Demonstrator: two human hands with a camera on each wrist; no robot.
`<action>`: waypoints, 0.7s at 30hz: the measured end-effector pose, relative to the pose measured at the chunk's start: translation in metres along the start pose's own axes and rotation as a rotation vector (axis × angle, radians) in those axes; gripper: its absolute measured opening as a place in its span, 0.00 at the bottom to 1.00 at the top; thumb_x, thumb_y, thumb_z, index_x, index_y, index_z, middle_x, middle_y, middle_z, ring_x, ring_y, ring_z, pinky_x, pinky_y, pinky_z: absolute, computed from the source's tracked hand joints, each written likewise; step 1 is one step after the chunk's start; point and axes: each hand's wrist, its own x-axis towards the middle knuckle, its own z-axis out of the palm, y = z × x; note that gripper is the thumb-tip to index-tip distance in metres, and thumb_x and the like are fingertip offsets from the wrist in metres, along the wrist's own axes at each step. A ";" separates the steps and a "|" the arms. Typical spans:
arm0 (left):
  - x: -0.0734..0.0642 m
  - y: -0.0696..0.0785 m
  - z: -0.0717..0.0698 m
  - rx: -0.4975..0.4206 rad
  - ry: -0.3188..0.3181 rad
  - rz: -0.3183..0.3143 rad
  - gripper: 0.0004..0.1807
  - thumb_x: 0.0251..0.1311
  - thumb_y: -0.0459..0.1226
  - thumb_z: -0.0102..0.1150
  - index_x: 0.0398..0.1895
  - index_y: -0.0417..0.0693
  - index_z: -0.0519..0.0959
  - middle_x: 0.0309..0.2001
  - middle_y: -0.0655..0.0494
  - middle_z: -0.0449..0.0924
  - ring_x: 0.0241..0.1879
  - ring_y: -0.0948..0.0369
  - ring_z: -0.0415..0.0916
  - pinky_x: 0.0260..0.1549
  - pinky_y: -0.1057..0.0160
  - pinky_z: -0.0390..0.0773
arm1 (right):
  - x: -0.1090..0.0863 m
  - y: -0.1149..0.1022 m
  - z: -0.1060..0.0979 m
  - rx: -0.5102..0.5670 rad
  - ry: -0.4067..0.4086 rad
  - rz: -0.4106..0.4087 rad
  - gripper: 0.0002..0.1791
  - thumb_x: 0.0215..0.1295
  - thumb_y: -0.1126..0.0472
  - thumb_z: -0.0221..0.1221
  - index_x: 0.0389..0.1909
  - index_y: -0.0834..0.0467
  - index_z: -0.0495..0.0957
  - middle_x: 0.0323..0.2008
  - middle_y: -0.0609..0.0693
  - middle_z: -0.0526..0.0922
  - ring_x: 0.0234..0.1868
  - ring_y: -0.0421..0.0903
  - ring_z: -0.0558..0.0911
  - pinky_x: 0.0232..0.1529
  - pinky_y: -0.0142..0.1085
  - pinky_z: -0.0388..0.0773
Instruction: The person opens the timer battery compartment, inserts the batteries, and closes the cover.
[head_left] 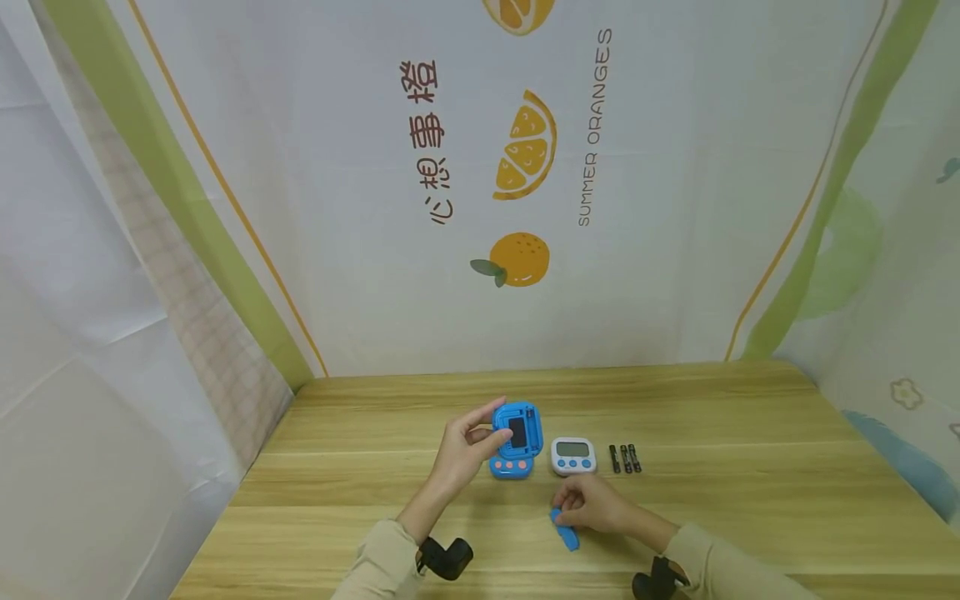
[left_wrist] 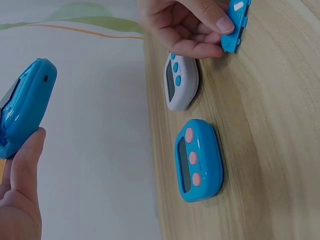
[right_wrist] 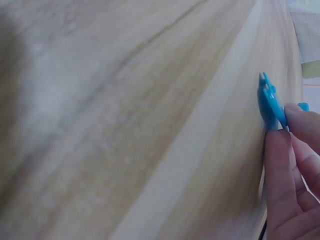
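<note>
My left hand grips a blue digital timer by its edge, raised above the table with its back facing me. On that back are a dark square and an uncovered battery slot along the right side. Low over the table, my right hand pinches a blue battery cover between thumb and fingers. The cover's small edge tabs show in the right wrist view. Behind the raised timer, partly hidden, lies a second blue timer with pink buttons. A white timer with blue buttons is just beyond my right hand.
Several small black batteries lie side by side to the right of the white timer. The wooden table ends at a white curtain printed with oranges. More cloth hangs at both sides.
</note>
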 end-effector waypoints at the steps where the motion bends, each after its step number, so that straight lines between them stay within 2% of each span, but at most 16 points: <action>1: 0.000 0.000 0.000 -0.001 0.001 -0.001 0.25 0.55 0.34 0.58 0.58 0.45 0.68 0.42 0.44 0.73 0.35 0.59 0.78 0.32 0.65 0.79 | 0.000 0.000 0.000 -0.002 0.002 0.000 0.07 0.47 0.66 0.65 0.27 0.62 0.76 0.23 0.45 0.75 0.23 0.35 0.73 0.24 0.27 0.74; 8: 0.000 0.001 0.000 -0.009 0.000 0.018 0.26 0.55 0.34 0.58 0.59 0.42 0.67 0.42 0.43 0.73 0.35 0.59 0.78 0.31 0.64 0.79 | -0.001 -0.001 -0.003 0.047 -0.009 -0.020 0.09 0.47 0.65 0.65 0.28 0.65 0.76 0.23 0.46 0.75 0.23 0.36 0.73 0.24 0.27 0.74; 13: 0.000 0.003 0.001 -0.011 0.002 -0.027 0.25 0.55 0.33 0.57 0.59 0.45 0.68 0.42 0.45 0.74 0.34 0.60 0.77 0.31 0.65 0.79 | -0.005 -0.003 -0.010 0.118 -0.071 -0.005 0.08 0.53 0.65 0.61 0.32 0.66 0.76 0.26 0.49 0.77 0.25 0.39 0.76 0.26 0.29 0.76; 17: -0.003 0.011 0.002 -0.012 -0.002 -0.043 0.25 0.55 0.30 0.56 0.59 0.43 0.68 0.42 0.45 0.73 0.33 0.59 0.77 0.31 0.65 0.79 | -0.008 -0.008 -0.021 0.152 -0.114 -0.001 0.10 0.58 0.63 0.57 0.35 0.67 0.75 0.29 0.51 0.78 0.28 0.44 0.78 0.27 0.35 0.79; 21: -0.006 0.023 0.004 -0.006 -0.004 -0.038 0.25 0.55 0.28 0.55 0.59 0.39 0.67 0.42 0.44 0.73 0.34 0.58 0.77 0.32 0.65 0.79 | -0.010 -0.016 -0.041 0.074 -0.102 -0.050 0.13 0.61 0.60 0.55 0.39 0.68 0.75 0.34 0.54 0.79 0.34 0.45 0.78 0.34 0.34 0.78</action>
